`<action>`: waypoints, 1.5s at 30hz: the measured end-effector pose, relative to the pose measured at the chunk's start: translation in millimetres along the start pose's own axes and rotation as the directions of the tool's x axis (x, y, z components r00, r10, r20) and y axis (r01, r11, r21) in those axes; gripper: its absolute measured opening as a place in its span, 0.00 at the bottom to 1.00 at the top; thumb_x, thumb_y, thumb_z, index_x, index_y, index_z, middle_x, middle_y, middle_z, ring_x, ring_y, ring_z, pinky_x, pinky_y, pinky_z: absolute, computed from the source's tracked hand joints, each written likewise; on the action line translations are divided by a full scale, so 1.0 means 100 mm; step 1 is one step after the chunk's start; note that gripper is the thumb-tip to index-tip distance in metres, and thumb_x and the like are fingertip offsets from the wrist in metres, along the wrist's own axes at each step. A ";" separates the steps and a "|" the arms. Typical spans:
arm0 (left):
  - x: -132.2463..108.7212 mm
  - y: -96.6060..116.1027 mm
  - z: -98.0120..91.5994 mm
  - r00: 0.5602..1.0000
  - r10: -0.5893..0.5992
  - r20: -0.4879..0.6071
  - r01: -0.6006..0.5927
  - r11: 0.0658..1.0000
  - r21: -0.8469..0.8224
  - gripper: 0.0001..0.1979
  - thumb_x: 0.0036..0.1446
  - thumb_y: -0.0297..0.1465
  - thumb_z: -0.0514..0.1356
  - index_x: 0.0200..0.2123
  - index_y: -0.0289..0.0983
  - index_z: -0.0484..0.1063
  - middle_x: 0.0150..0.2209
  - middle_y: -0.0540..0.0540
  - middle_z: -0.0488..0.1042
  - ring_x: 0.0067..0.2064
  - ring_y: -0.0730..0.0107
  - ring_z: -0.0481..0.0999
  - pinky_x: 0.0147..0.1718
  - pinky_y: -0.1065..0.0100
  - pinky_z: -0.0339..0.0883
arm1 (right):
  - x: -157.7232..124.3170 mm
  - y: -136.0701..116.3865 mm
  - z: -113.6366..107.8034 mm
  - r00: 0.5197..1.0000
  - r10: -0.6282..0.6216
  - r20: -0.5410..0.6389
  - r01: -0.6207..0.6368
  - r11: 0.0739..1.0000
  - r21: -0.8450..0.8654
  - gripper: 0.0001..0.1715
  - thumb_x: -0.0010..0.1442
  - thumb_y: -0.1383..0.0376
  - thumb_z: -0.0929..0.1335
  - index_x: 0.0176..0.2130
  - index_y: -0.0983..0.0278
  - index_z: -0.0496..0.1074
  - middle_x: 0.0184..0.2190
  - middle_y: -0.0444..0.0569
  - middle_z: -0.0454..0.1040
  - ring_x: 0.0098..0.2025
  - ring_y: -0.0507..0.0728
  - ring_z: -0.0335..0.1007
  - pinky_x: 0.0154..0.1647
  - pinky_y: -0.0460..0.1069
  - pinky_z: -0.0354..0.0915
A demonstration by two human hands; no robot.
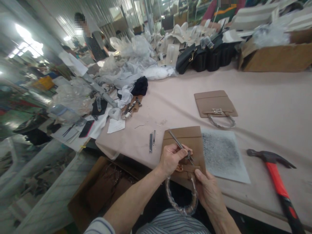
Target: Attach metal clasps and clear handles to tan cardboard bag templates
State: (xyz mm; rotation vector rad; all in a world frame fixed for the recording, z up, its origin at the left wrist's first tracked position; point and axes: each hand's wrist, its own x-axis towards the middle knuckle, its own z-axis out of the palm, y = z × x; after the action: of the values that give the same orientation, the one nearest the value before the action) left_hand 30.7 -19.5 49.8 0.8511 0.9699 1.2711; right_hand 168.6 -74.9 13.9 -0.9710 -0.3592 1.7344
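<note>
My left hand (pixel 172 158) is closed around a slim grey metal tool (pixel 175 139). The tool's narrow far end points down at a brown bag panel (pixel 182 132), close to a strap band near its lower edge; its exact kind is unclear. My right hand (pixel 208 187) pinches the panel's lower right corner, thumb on top and fingers mostly hidden beneath. A ring handle in clear plastic wrap (pixel 181 208) hangs from that edge over my lap. Small metal fittings (pixel 179 168) sit on the band by my left hand.
A grey stone-like slab (pixel 223 156) lies right of the panel, then a red-handled claw hammer (pixel 275 175). Another brown panel with handle (pixel 214 100) lies behind. Two small metal tools (pixel 151 143) rest left. Black bags (pixel 202 58) and a cardboard box (pixel 278 58) stand at the back.
</note>
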 end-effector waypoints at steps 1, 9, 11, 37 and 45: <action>0.00 0.01 0.01 1.000 -0.011 -0.010 0.011 1.000 -0.025 0.20 0.51 0.44 0.73 0.35 0.32 0.79 0.35 0.41 0.82 0.38 0.62 0.82 0.45 0.61 0.75 | 0.01 0.00 -0.01 1.000 0.002 0.022 -0.002 1.000 0.004 0.26 0.47 0.57 0.80 0.46 0.60 0.80 0.45 0.54 0.80 0.49 0.68 0.76 0.55 0.64 0.70; -0.09 0.07 0.02 1.000 0.007 -0.013 -0.008 0.999 -0.040 0.20 0.48 0.44 0.74 0.34 0.33 0.79 0.36 0.41 0.82 0.39 0.62 0.82 0.45 0.62 0.75 | 0.00 -0.03 0.02 0.997 0.046 0.066 -0.049 0.998 0.044 0.25 0.45 0.56 0.80 0.44 0.60 0.81 0.43 0.55 0.81 0.48 0.68 0.77 0.54 0.64 0.71; -0.10 0.06 0.01 1.000 0.024 -0.007 -0.024 1.000 -0.005 0.20 0.49 0.45 0.74 0.34 0.33 0.79 0.36 0.41 0.82 0.39 0.62 0.82 0.45 0.61 0.75 | -0.02 -0.04 0.06 0.997 0.052 0.061 -0.055 0.997 0.051 0.25 0.45 0.56 0.81 0.43 0.60 0.81 0.43 0.55 0.81 0.47 0.68 0.77 0.53 0.64 0.71; -0.18 0.34 0.15 0.991 -0.115 -0.065 0.116 0.993 0.014 0.23 0.47 0.46 0.74 0.31 0.30 0.79 0.31 0.40 0.81 0.34 0.64 0.81 0.38 0.66 0.76 | -0.06 -0.10 0.00 0.986 0.066 0.156 -0.056 0.996 -0.063 0.23 0.43 0.54 0.81 0.39 0.61 0.82 0.37 0.56 0.81 0.44 0.70 0.78 0.51 0.65 0.72; -0.18 0.27 0.07 0.993 -0.105 -0.046 0.101 0.990 -0.095 0.23 0.46 0.45 0.75 0.32 0.30 0.80 0.32 0.41 0.82 0.34 0.66 0.81 0.39 0.67 0.75 | -0.04 -0.09 0.00 0.980 0.050 0.194 -0.037 0.997 -0.068 0.22 0.45 0.54 0.80 0.39 0.61 0.82 0.38 0.56 0.81 0.45 0.70 0.78 0.53 0.64 0.71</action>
State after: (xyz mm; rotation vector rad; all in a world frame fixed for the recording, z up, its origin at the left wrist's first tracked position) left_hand 26.7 -34.1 79.3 0.6914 0.9752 1.2441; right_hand 174.7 -75.6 21.2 -0.8605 -0.5264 1.8738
